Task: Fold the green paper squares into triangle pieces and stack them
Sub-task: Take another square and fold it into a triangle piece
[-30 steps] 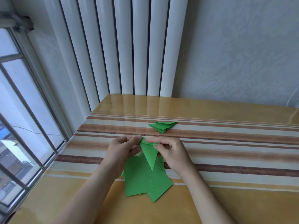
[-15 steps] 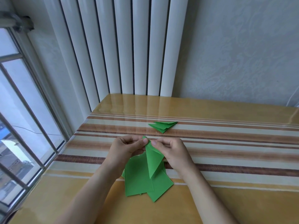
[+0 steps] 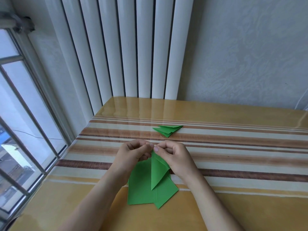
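1. The left hand (image 3: 133,155) and the right hand (image 3: 175,157) are meeting above the middle of the table (image 3: 233,114), and together they are holding up one folded green piece (image 3: 157,170).
2. The fingers of both hands are curled in. The left fingertips (image 3: 150,145) and the right thumb (image 3: 156,149) are pinching the top point of the piece, so it is hanging with its long tip pointing down toward the near edge. I think holding it at the top is letting the person line up the corners.
3. The right hand is also gripping the right side of the piece, likely to keep the layers from sliding apart while the crease is being pressed.
4. The flat green squares (image 3: 143,185) are lying on the table under the hands, close to the near edge. That is keeping the next sheet within easy reach.
5. The finished triangles (image 3: 167,130) are sitting in a small stack on the striped part, farther toward the far edge. That spot is keeping them out of the way of the folding.
6. This piece is probably almost done and looks ready to join the stack.
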Demonstrator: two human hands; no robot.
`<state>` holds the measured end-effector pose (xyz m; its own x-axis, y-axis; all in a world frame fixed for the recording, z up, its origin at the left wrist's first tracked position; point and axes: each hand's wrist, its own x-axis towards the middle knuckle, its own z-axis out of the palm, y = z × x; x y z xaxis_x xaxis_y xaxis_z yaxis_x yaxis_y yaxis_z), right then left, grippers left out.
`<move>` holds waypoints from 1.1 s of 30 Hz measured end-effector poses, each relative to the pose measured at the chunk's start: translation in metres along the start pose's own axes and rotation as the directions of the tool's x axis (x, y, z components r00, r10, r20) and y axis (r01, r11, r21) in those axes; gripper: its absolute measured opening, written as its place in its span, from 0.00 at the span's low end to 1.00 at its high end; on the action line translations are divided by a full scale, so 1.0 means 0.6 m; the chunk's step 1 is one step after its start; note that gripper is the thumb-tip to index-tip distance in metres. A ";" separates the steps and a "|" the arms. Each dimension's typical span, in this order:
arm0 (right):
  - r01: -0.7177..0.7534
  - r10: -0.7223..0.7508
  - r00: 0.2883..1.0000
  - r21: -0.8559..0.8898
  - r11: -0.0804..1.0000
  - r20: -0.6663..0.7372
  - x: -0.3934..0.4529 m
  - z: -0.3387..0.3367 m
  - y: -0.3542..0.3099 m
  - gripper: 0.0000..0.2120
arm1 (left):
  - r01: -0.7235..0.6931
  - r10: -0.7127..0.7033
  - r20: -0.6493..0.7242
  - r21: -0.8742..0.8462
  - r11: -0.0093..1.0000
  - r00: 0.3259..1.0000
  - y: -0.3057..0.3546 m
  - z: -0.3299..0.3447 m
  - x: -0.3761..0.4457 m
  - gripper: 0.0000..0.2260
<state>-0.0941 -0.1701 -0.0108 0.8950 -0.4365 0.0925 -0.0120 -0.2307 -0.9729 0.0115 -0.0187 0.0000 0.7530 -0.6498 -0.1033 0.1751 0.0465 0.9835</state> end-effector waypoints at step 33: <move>-0.053 0.053 0.999 0.008 0.999 0.004 0.005 -0.004 0.012 0.06 | -0.025 0.023 -0.097 -0.019 0.999 0.995 -0.004 -0.005 0.006 0.14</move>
<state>-0.0929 -0.1752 -0.0168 0.8950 -0.4443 0.0403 -0.0554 -0.2003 -0.9782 0.0155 -0.0191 -0.0033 0.8146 -0.5723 -0.0945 0.1685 0.0776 0.9826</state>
